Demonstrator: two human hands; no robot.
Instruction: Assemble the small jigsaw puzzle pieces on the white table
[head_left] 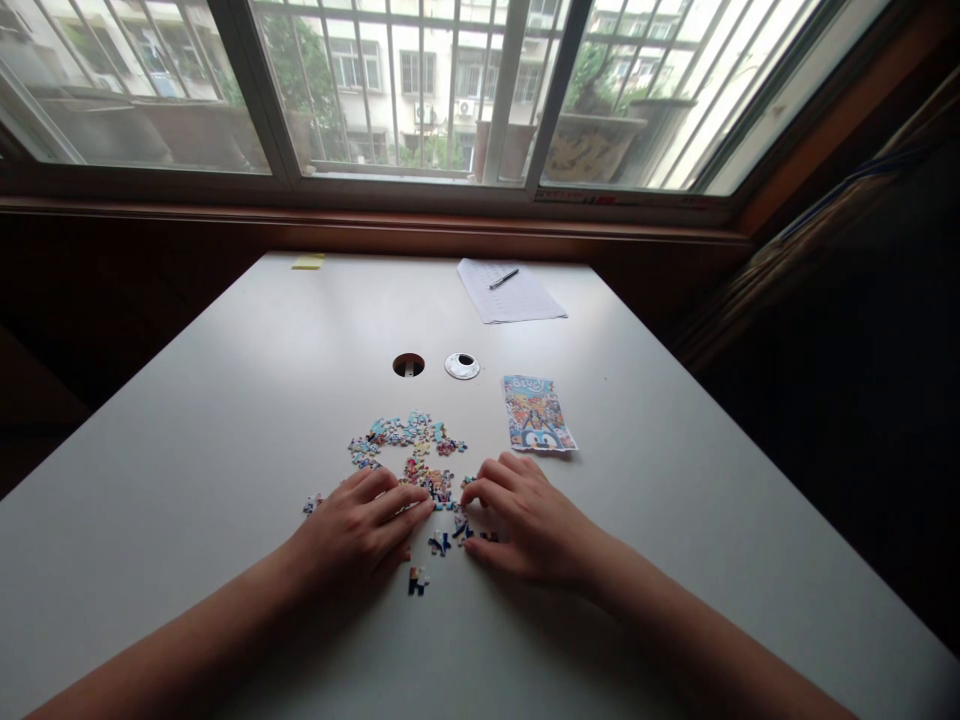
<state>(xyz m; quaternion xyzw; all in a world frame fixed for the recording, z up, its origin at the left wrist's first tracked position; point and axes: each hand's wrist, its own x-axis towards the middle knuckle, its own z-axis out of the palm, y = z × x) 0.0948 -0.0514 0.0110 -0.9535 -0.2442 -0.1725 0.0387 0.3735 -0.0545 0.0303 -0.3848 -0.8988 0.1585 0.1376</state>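
Observation:
Small jigsaw puzzle pieces (pixel 409 430) lie scattered on the white table, some in a curved cluster. Nearer to me is a patch of colourful pieces (pixel 439 482) that look joined. My left hand (pixel 364 525) lies palm down with its fingers stretched out, the fingertips touching the left edge of that patch. On the other side, my right hand (pixel 529 515) has its thumb and fingers apart, the tips close to pieces at the patch's right edge. Loose dark blue pieces (pixel 440 543) sit between the hands, and one loose piece (pixel 418 580) is closer to me. Both palms hide some tabletop.
A colourful picture sheet (pixel 536 415) lies beyond my right hand. Farther back are a round cable hole (pixel 409 365), its silver cover (pixel 462 366), paper sheets (pixel 510 300) with a pen (pixel 504 279), and a yellow sticky note (pixel 308 262). A barred window stands behind the table.

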